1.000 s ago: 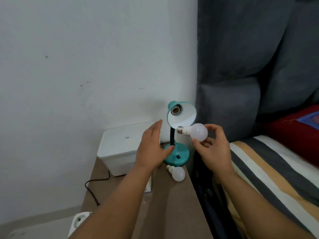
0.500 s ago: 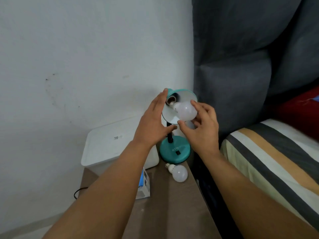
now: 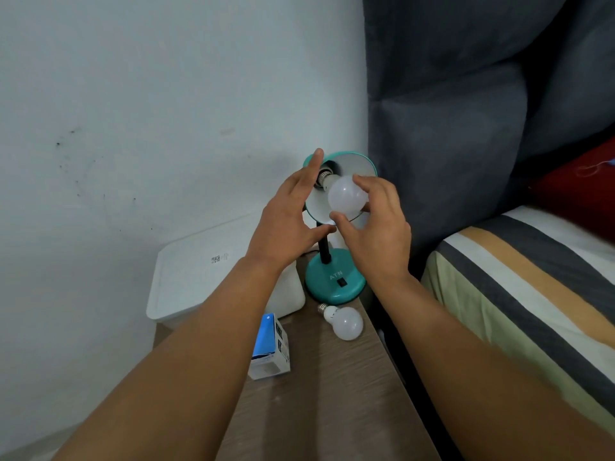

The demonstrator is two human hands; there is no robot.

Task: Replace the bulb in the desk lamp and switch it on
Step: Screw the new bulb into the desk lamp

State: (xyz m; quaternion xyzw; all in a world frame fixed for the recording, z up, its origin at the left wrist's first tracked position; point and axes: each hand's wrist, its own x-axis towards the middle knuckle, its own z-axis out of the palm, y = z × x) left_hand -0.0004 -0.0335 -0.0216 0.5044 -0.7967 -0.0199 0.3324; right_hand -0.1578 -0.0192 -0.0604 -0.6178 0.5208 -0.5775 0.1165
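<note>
At the lamp shade (image 3: 352, 163), right hand (image 3: 376, 227) grips the bulb (image 3: 346, 197).

Lamp on a table by the bed

The lamp (image 3: 333, 277) stands at the back of the table (image 3: 332, 410). A bulb (image 3: 344, 322) lies before it, a box (image 3: 271, 349) to the left, the bed (image 3: 532, 294) to the right.

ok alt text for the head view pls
The right hand holds a white bulb at the socket of a teal desk lamp, while the left hand steadies the shade. A second bulb and a small box lie on the table.
</note>
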